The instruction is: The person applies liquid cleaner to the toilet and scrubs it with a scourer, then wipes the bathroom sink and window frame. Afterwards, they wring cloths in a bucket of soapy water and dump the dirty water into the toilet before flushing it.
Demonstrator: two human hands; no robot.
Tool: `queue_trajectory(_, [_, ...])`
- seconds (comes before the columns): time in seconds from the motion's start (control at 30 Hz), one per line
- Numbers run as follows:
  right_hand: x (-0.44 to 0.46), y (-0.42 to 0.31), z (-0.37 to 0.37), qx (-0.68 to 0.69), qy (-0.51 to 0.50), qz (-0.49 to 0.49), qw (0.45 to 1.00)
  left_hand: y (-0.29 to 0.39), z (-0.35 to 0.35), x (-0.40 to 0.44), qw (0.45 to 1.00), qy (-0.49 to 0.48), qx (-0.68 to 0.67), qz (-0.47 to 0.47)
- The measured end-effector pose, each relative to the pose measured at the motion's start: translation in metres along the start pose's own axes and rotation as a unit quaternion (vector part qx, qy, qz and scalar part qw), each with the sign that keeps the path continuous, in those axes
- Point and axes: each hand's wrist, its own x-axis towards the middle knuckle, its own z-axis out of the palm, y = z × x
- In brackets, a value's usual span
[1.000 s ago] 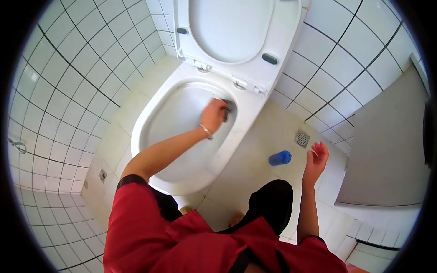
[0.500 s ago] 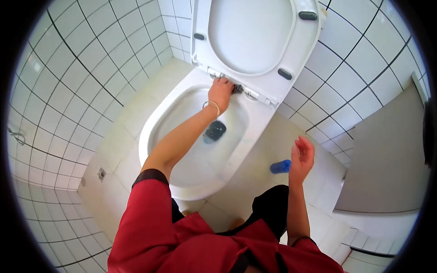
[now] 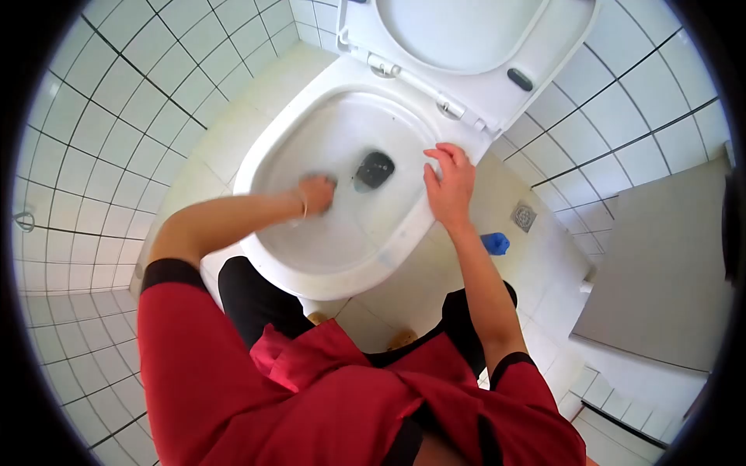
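The white toilet [image 3: 260, 167] stands before me with its seat and lid [image 3: 571, 46] raised. Inside the bowl, against its left inner side, my left hand [image 3: 315, 194] is closed round a steel wool scourer [image 3: 332, 186]. Motion blurs that hand, and only a dark grey edge of the scourer shows. Water lies in the dark outlet [image 3: 375, 168] to the right of it. My right hand [image 3: 452, 182] is at the bowl's right rim, fingers apart and holding nothing; whether it touches the rim I cannot tell.
A blue bottle-like object [image 3: 495, 243] is on the floor right of the toilet, near a floor drain [image 3: 523, 216]. A grey cabinet panel [image 3: 660, 272] juts in at the right. Tiled walls [image 3: 148, 101] enclose the space.
My left hand has moved from the seat hinges down into the bowl with the scourer. My right hand has come up and left to the rim. The view has shifted.
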Motion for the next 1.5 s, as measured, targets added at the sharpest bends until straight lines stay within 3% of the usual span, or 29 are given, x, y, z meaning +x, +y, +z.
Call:
queue_trajectory(0.03, [0.003, 0.003, 0.001, 0.001, 0.004, -0.002, 1.000, -0.018, -0.012, 0.018, 0.994, 0.042, 0.046, -0.085])
queue_trajectory(0.1, [0.006, 0.006, 0.003, 0.004, 0.007, 0.001, 1.000, -0.038, -0.052, 0.068, 0.978, 0.145, 0.113, -0.094])
queue_trajectory(0.13, [0.007, 0.007, 0.003, 0.012, 0.005, 0.006, 1.000, -0.032, -0.044, 0.071, 0.979, 0.141, 0.114, -0.092])
queue_trajectory(0.2, [0.003, 0.010, 0.006, 0.021, 0.002, 0.014, 1.000, 0.003, -0.002, 0.063, 0.984, -0.171, -0.041, -0.016])
queue_trajectory(0.23, [0.000, 0.011, 0.008, 0.024, 0.005, 0.005, 1.000, 0.021, 0.055, 0.035, 0.996, 0.035, 0.065, 0.047])
queue_trajectory(0.3, [-0.002, 0.012, 0.007, 0.029, 0.009, 0.000, 1.000, 0.005, 0.012, 0.029, 0.997, -0.028, -0.012, 0.069])
queue_trajectory(0.37, [0.004, 0.011, 0.002, 0.005, 0.010, 0.016, 1.000, -0.028, -0.024, 0.045, 0.986, 0.125, 0.098, 0.041])
queue_trajectory(0.4, [0.004, 0.012, 0.001, 0.003, 0.012, 0.021, 1.000, -0.027, -0.022, 0.064, 0.986, 0.124, 0.099, 0.046])
queue_trajectory(0.43, [0.004, 0.013, 0.000, 0.017, 0.010, 0.018, 1.000, -0.018, -0.012, 0.091, 0.993, 0.039, -0.088, -0.061])
queue_trajectory(0.47, [0.004, 0.015, -0.001, 0.031, 0.008, 0.016, 0.999, -0.011, 0.005, 0.109, 0.948, -0.049, -0.268, -0.166])
queue_trajectory(0.5, [0.003, 0.018, -0.002, 0.031, 0.009, 0.019, 0.999, 0.014, 0.041, 0.098, 0.984, -0.132, 0.098, 0.071])
queue_trajectory(0.6, [0.003, 0.025, -0.001, 0.029, 0.016, -0.014, 0.999, 0.019, 0.002, 0.062, 0.980, -0.190, 0.059, 0.026])
queue_trajectory(0.67, [0.008, 0.026, -0.001, 0.024, 0.023, -0.001, 0.999, 0.003, -0.007, 0.028, 0.983, -0.060, 0.051, 0.164])
queue_trajectory(0.7, [0.009, 0.026, 0.000, 0.023, 0.024, 0.002, 0.999, 0.001, -0.002, 0.034, 0.983, -0.061, 0.051, 0.167])
queue_trajectory(0.77, [0.009, 0.024, 0.002, 0.019, 0.027, 0.013, 0.999, -0.006, 0.012, 0.055, 0.976, -0.078, 0.173, 0.111])
queue_trajectory(0.83, [0.010, 0.027, 0.002, 0.033, 0.021, 0.016, 0.999, -0.002, 0.007, 0.094, 0.970, -0.072, 0.190, 0.133])
queue_trajectory(0.87, [0.010, 0.027, 0.002, 0.048, 0.013, 0.020, 0.999, 0.008, 0.018, 0.111, 0.990, -0.092, 0.103, 0.033])
queue_trajectory(0.93, [0.010, 0.022, 0.001, 0.057, 0.013, 0.012, 0.998, 0.019, 0.012, 0.112, 0.969, -0.202, 0.139, 0.035])
queue_trajectory(0.97, [0.011, 0.021, 0.001, 0.067, 0.011, 0.006, 0.998, 0.019, 0.009, 0.107, 0.969, -0.200, 0.140, 0.035])
queue_trajectory(1.03, [0.017, 0.024, 0.000, 0.060, 0.022, 0.008, 0.998, 0.020, -0.016, 0.092, 0.974, -0.201, -0.086, -0.062])
queue_trajectory(1.07, [0.020, 0.025, -0.001, 0.054, 0.033, 0.011, 0.998, 0.019, -0.021, 0.088, 0.974, -0.199, -0.085, -0.062])
queue_trajectory(1.13, [0.019, 0.030, 0.001, 0.054, 0.030, 0.014, 0.998, 0.018, -0.024, 0.081, 0.965, -0.167, -0.190, -0.064])
queue_trajectory(1.2, [0.017, 0.031, 0.000, 0.052, 0.029, 0.016, 0.998, 0.040, -0.023, 0.073, 0.939, -0.029, -0.316, -0.134])
queue_trajectory(1.3, [0.017, 0.028, 0.000, 0.035, 0.039, 0.009, 0.999, 0.086, -0.051, 0.119, 0.812, 0.258, -0.477, -0.217])
queue_trajectory(1.37, [0.017, 0.030, -0.001, 0.035, 0.056, 0.008, 0.998, 0.084, -0.061, 0.171, 0.746, 0.354, -0.466, -0.317])
queue_trajectory(1.43, [0.019, 0.030, -0.002, 0.038, 0.056, 0.010, 0.998, 0.051, -0.040, 0.182, 0.765, 0.372, -0.371, -0.373])
queue_trajectory(1.5, [0.019, 0.029, -0.002, 0.041, 0.057, 0.011, 0.997, -0.010, -0.053, 0.163, 0.614, 0.423, -0.491, -0.451])
